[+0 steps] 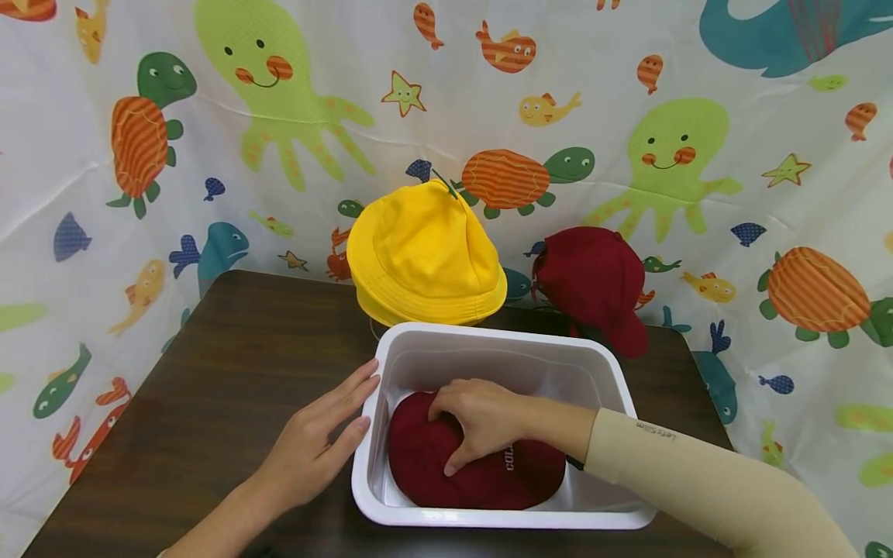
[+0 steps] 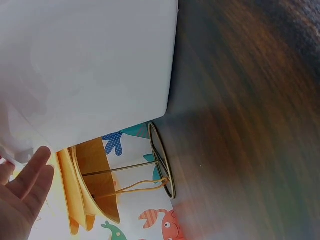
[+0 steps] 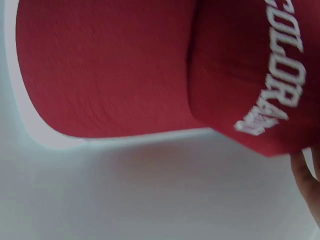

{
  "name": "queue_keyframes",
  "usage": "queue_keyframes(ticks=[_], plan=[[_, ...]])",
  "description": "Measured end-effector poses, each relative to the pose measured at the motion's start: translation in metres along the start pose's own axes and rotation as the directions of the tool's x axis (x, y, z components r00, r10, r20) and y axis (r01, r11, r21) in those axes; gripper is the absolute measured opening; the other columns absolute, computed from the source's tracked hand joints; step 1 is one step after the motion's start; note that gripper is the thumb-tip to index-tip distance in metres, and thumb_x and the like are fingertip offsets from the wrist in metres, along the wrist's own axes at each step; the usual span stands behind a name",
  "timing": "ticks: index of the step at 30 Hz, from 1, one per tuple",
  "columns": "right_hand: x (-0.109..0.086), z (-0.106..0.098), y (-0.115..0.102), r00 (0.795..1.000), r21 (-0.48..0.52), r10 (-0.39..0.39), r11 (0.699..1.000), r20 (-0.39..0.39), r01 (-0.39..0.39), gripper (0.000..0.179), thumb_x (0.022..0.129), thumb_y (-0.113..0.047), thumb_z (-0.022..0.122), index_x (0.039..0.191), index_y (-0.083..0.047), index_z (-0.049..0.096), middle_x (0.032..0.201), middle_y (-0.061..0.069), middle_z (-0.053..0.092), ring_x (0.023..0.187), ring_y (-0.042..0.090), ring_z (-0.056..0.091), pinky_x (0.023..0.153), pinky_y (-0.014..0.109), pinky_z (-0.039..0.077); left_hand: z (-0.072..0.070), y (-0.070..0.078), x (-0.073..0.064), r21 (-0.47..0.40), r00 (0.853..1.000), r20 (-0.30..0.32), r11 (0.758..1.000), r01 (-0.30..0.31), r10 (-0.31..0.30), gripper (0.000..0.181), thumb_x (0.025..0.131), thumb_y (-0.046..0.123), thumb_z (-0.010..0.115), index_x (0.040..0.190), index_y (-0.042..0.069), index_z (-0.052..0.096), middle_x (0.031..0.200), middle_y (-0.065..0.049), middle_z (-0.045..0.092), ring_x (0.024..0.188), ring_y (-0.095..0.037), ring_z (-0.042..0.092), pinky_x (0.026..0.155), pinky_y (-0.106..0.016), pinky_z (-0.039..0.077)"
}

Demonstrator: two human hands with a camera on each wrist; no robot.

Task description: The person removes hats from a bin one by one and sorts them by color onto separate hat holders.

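Observation:
A dark red baseball cap (image 1: 481,484) with white lettering lies inside a white plastic bin (image 1: 502,518). My right hand (image 1: 484,415) reaches into the bin and grips the cap's crown, thumb on the near side and fingers bent on the far side. In the right wrist view the cap's brim (image 3: 110,70) and lettering are plain, while only a bit of the hand (image 3: 306,185) appears at the right edge. The left hand (image 1: 314,434) rests its fairly straight fingertips against the bin's left rim. The left wrist view shows the bin's outer wall (image 2: 95,65) beside this hand.
Behind the bin, a yellow bucket hat (image 1: 425,256) sits on a wire stand (image 2: 162,165). Another dark red cap (image 1: 593,279) is propped at the back right. A dark wooden table (image 1: 279,349) carries everything, against a sea-animal curtain (image 1: 446,93).

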State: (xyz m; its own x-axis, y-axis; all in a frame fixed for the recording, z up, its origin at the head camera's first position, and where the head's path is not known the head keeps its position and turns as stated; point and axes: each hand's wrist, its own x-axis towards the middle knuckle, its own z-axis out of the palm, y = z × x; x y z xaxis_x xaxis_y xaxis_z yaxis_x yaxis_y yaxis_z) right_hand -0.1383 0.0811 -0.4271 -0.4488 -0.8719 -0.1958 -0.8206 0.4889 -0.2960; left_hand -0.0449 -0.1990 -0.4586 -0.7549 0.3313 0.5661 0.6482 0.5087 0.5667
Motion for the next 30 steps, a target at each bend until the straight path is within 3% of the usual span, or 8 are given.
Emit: queue_keyframes(ticks=[16, 23, 30], plan=[[0.0038, -0.0021, 0.0023, 0.999, 0.038, -0.035, 0.999, -0.011, 0.036, 0.043, 0.082, -0.035, 0.09, 0.119, -0.018, 0.075, 0.111, -0.007, 0.073, 0.099, 0.009, 0.06, 0.086, 0.021, 0.052, -0.0043, 0.0014, 0.0037, 0.012, 0.999, 0.021, 0.999, 0.034, -0.034, 0.06, 0.094, 0.003, 0.069, 0.152, 0.008, 0.055, 0.161, -0.007, 0.047, 0.145, -0.016, 0.048, 0.115, -0.018, 0.034], [0.0044, -0.0033, 0.0032, 0.993, 0.004, -0.103, 0.995, -0.05, 0.104, 0.033, 0.084, -0.031, 0.089, 0.113, -0.018, 0.078, 0.109, -0.006, 0.072, 0.103, 0.012, 0.061, 0.092, 0.021, 0.052, -0.0043, 0.0002, 0.0035, 0.017, 1.0, 0.017, 0.999, 0.027, -0.027, 0.06, 0.094, 0.002, 0.069, 0.152, 0.008, 0.055, 0.161, -0.007, 0.048, 0.145, -0.015, 0.049, 0.115, -0.017, 0.034], [0.0035, -0.0061, 0.002, 0.994, 0.02, -0.106, 0.994, -0.036, 0.106, 0.025, 0.088, -0.027, 0.086, 0.111, -0.019, 0.079, 0.107, -0.005, 0.072, 0.103, 0.012, 0.061, 0.094, 0.021, 0.051, -0.0046, -0.0007, 0.0035, 0.01, 1.0, 0.014, 1.0, 0.026, -0.026, 0.061, 0.094, 0.002, 0.069, 0.152, 0.008, 0.055, 0.161, -0.006, 0.048, 0.145, -0.015, 0.049, 0.116, -0.017, 0.033]])
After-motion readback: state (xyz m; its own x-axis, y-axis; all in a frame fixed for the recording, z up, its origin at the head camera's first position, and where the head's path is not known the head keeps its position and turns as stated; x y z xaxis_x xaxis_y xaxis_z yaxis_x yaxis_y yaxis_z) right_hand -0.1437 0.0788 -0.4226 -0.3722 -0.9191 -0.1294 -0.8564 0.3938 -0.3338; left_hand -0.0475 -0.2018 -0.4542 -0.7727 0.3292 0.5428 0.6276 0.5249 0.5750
